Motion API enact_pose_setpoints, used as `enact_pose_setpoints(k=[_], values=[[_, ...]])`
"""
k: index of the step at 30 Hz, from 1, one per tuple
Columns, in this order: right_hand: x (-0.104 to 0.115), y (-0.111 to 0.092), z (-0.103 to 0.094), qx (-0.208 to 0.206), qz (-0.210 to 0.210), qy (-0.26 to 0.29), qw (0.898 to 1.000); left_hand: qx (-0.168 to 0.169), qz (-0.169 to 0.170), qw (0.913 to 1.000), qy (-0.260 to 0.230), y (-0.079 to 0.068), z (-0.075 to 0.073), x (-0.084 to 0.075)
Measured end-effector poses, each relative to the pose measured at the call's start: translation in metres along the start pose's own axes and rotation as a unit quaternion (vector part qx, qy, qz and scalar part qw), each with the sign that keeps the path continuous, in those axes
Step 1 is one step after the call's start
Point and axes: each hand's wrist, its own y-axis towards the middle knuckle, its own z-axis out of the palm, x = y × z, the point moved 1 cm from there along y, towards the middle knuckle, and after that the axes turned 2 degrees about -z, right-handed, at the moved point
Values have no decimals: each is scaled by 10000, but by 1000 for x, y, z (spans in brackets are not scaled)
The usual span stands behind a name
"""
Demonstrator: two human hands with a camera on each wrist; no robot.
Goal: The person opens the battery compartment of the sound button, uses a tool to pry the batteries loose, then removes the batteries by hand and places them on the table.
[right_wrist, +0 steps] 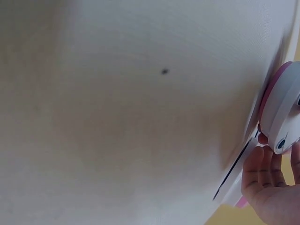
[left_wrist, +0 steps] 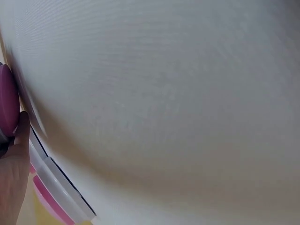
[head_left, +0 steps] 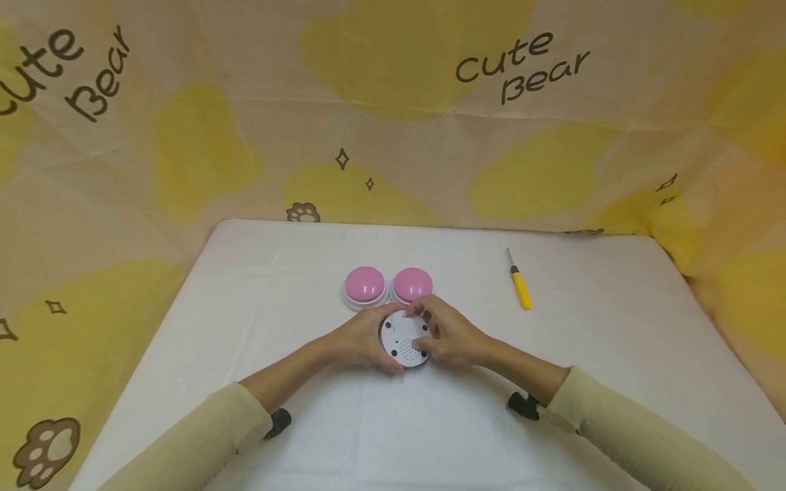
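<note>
A round push button (head_left: 402, 339) is turned base up between both hands; its white underside shows dark round feet and a patch of small speaker holes. My left hand (head_left: 368, 339) grips it round its left rim, thumb on the near side. From the right, my right hand (head_left: 454, 334) holds it with curled fingers at the far edge and the thumb over the speaker holes. In the left wrist view the button's pink dome (left_wrist: 8, 101) faces down beside a finger. The right wrist view shows the white base (right_wrist: 281, 112) tilted above the fingers (right_wrist: 265, 171).
Two more push buttons with pink domes, a left one (head_left: 365, 284) and a right one (head_left: 413, 284), stand side by side just beyond the hands. A yellow-handled screwdriver (head_left: 520, 290) lies to the right on the white table (head_left: 276, 273). A patterned cloth (head_left: 393, 136) hangs behind.
</note>
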Motion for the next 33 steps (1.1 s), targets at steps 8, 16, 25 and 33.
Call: enact_pose_setpoints(k=[8,16,25,33], values=[[2,2,-2,64,-99,-112,9999,-4,-60,10000,56,-1,0,-2],[4,2,0,-166,-168,-278,9993,13,-107,9999,-63,-2,0,0],[1,-2,0,-270,-259,-173,9991,89,-157,9997,-154,-2,1,2],[-5,-3,-5,-457,-473,160,9977,143,-202,9987,-437,-3,3,3]])
